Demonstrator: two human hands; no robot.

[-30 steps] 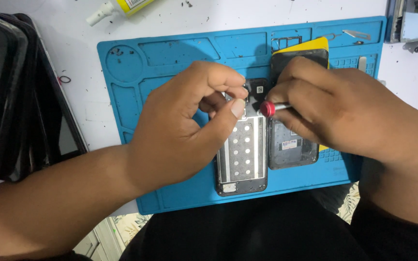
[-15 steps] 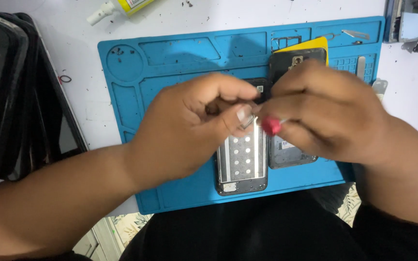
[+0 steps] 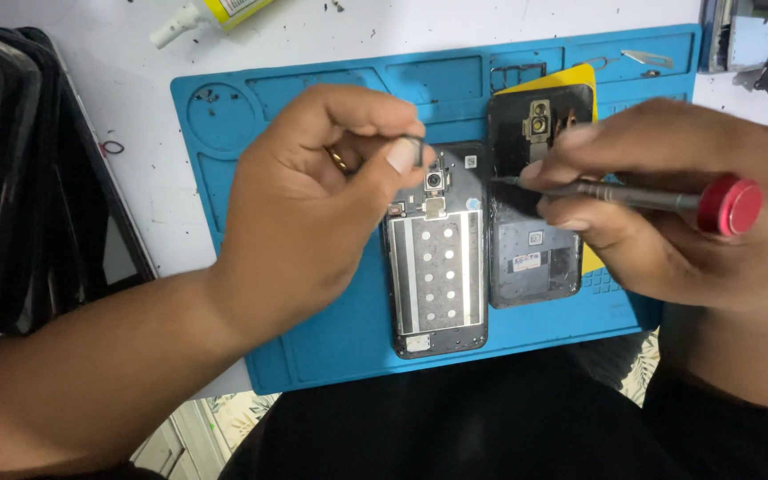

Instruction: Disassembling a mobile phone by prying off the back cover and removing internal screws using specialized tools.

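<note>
Blue mat [image 3: 313,356] underneath: your right hand [image 3: 668,222] pinches the screwdriver [image 3: 615,197], tip pointing nine o'clock toward the opened phone [image 3: 437,267]; left hand [image 3: 313,204] pinches something small above it.

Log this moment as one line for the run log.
left hand: pinching small part over opened phone | right hand: holding red-capped screwdriver | back cover: beside phone on blue mat
</note>
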